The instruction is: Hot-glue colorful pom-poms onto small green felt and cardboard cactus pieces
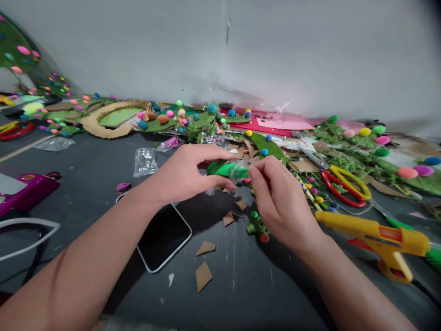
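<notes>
My left hand (188, 172) curves its thumb and fingers around a soft-looking green packet in clear plastic (222, 169), held above the table. At the packet's right end, the fingers of my right hand (280, 197) are pinched on the plastic. What the packet contains cannot be made out for certain; it looks like green modelling clay. Below my right hand lies a small green piece with coloured balls (257, 226). A phone with a dark screen (163, 239) lies under my left forearm.
A yellow glue gun (375, 232) and red-and-yellow scissors (347, 186) lie at the right. Cardboard scraps (204, 276) dot the dark table. An empty-looking clear bag (144, 162), a cardboard ring (108, 119) and green pieces with coloured balls (172, 120) lie toward the wall. A purple device (31, 191) is at left.
</notes>
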A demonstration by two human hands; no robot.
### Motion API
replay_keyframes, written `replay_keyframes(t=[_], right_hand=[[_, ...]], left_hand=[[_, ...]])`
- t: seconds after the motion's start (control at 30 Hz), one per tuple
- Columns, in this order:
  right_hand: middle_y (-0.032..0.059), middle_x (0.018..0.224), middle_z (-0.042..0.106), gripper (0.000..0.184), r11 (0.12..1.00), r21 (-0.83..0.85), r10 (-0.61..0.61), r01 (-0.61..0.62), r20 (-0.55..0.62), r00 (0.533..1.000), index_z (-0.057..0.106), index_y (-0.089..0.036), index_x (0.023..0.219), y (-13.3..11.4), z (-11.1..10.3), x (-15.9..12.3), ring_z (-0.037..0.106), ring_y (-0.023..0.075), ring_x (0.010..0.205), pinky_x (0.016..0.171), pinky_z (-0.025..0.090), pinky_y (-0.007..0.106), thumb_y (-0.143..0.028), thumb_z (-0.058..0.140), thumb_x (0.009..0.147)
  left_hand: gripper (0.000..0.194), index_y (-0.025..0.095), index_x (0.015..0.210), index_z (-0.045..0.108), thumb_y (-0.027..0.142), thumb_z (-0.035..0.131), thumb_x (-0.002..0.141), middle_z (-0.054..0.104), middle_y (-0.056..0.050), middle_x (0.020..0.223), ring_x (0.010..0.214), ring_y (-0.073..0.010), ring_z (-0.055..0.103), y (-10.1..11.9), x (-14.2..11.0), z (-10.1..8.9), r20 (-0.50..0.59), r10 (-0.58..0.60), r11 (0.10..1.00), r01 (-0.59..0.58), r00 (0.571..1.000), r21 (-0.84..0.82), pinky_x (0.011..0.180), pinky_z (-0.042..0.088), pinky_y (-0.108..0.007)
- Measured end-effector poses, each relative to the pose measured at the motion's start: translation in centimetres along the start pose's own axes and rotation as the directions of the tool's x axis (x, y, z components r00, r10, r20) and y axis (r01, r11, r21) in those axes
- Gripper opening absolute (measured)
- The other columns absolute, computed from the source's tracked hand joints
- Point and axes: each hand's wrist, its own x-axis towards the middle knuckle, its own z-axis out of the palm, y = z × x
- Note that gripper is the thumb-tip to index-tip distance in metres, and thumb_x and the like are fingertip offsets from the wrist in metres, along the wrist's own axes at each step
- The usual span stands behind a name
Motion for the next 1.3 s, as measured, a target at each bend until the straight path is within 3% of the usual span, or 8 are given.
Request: replay_keyframes(t=[0.17,0.37,0.67,0.8,0.97,1.1,1.2,1.3], right_hand=[[0.0011,0.078,0.059,0.026,0.994,0.086,0.073,-0.073,-0.004,0.997,0.052,-0.023,0.087,0.5,-0.3,0.0,0.055,0.0149,0.071,0.064,0.042,0.030,-0.035,0.043,0.107],[0.0037,0.099,0.074,0.019,0.988,0.156,0.010,-0.010,0.001,1.000,0.070,-0.022,0.113,0.7,-0.2,-0.4,0.065,0.0155,0.078,0.070,0.051,0.030,-0.033,0.061,0.100],[0.0035,0.098,0.077,0.019,0.980,0.194,0.069,-0.051,-0.083,0.994,0.070,-0.022,0.111,0.4,0.5,-0.7,0.072,0.0170,0.080,0.075,0.058,0.031,-0.027,0.069,0.093],[0.0053,0.100,0.077,0.020,0.986,0.167,0.014,-0.015,0.013,1.000,0.073,-0.023,0.113,0.7,0.6,-0.6,0.070,0.0188,0.081,0.074,0.057,0.033,-0.026,0.067,0.094],[0.0040,0.091,0.076,0.011,0.992,0.122,-0.008,0.008,-0.002,1.000,0.074,-0.022,0.099,0.6,0.6,-0.5,0.068,0.0188,0.081,0.074,0.053,0.033,-0.025,0.064,0.096],[0.0032,0.084,0.070,0.012,0.997,0.056,0.056,-0.048,-0.148,0.987,0.065,-0.022,0.093,0.2,-0.4,-0.2,0.063,0.0170,0.074,0.069,0.049,0.032,-0.028,0.057,0.101],[-0.0016,0.064,0.056,0.027,0.983,0.119,0.172,-0.142,-0.314,0.934,0.057,-0.024,0.084,0.2,-1.4,-0.1,0.050,0.0138,0.056,0.054,0.040,0.030,-0.040,0.051,0.104],[-0.0036,0.054,0.045,0.043,0.973,0.185,0.185,-0.139,-0.261,0.947,0.051,-0.023,0.067,0.2,-1.8,-0.1,0.040,0.0113,0.049,0.048,0.033,0.029,-0.048,0.053,0.102]], left_hand=[[0.046,0.031,0.120,0.076,0.042,0.087,0.076,0.078,-0.002,0.117,0.100,-0.0222,0.073,-0.3,-0.1,-0.5,0.003,-0.017,0.999,0.017,1.000,0.028,0.080,0.059,-0.030],[0.052,0.028,0.122,0.075,0.047,0.087,0.075,0.078,-0.004,0.114,0.098,-0.0224,0.073,-0.2,-0.2,0.0,0.007,-0.029,0.999,0.029,1.000,-0.015,0.085,0.060,-0.033],[0.053,0.027,0.121,0.074,0.048,0.087,0.074,0.078,-0.004,0.110,0.096,-0.0230,0.074,0.0,-0.3,0.4,0.024,-0.043,0.996,0.045,0.999,-0.082,0.087,0.062,-0.036],[0.047,0.028,0.117,0.075,0.047,0.086,0.075,0.078,-0.004,0.114,0.101,-0.0252,0.074,-0.3,-0.4,0.5,0.045,-0.044,0.993,0.048,0.998,-0.105,0.087,0.062,-0.038],[0.048,0.031,0.118,0.076,0.049,0.086,0.075,0.077,-0.004,0.118,0.104,-0.0257,0.073,-0.1,-0.4,0.7,0.056,-0.042,0.997,0.045,0.998,-0.058,0.087,0.062,-0.039],[0.050,0.029,0.119,0.077,0.052,0.085,0.075,0.079,-0.005,0.111,0.094,-0.0239,0.073,-1.1,-0.1,-0.3,-0.004,-0.043,0.998,0.043,0.999,0.037,0.079,0.060,-0.036],[0.044,0.028,0.113,0.078,0.053,0.083,0.077,0.079,-0.006,0.111,0.090,-0.0243,0.072,-3.2,0.2,-1.8,-0.051,-0.095,0.978,0.103,0.994,0.179,0.074,0.057,-0.035],[0.037,0.027,0.109,0.077,0.049,0.081,0.079,0.079,-0.006,0.107,0.087,-0.0247,0.071,-5.3,0.2,-3.2,-0.085,-0.159,0.947,0.176,0.984,0.270,0.072,0.054,-0.036]])
